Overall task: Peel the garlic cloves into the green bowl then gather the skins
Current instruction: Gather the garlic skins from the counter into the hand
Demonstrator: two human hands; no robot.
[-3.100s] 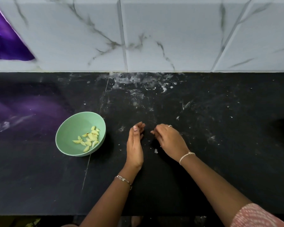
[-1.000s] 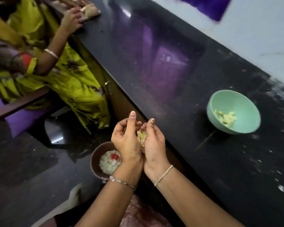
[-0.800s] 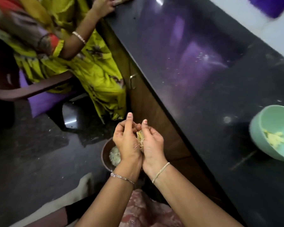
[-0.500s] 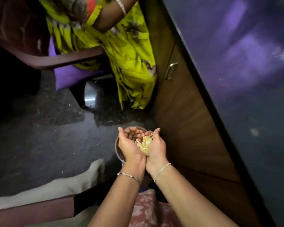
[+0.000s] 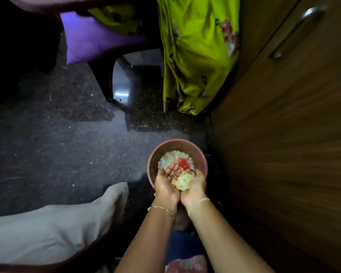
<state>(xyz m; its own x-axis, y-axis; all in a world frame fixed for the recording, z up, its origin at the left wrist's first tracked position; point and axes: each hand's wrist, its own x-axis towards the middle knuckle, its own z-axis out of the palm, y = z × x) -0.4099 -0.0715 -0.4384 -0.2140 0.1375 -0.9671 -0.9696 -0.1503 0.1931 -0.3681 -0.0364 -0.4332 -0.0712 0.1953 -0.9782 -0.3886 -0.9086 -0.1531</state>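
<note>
Brown bin [image 5: 177,142] on the dark floor [image 5: 67,146], just beside the wooden cabinet [image 5: 283,144]; it holds pale peelings and one red scrap [image 5: 183,163]. Above its near rim we see both hands joined at the heels, palms up. Our left hand [image 5: 165,186] lies with fingers loosely spread; our right hand [image 5: 196,187] cups the garlic skins [image 5: 182,182], a pale yellow heap between the palms. Yellow-green garment [image 5: 197,52] hangs beyond.

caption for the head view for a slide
Left hand and right hand cup gathered garlic skins over a brown bin on the floor.
</note>
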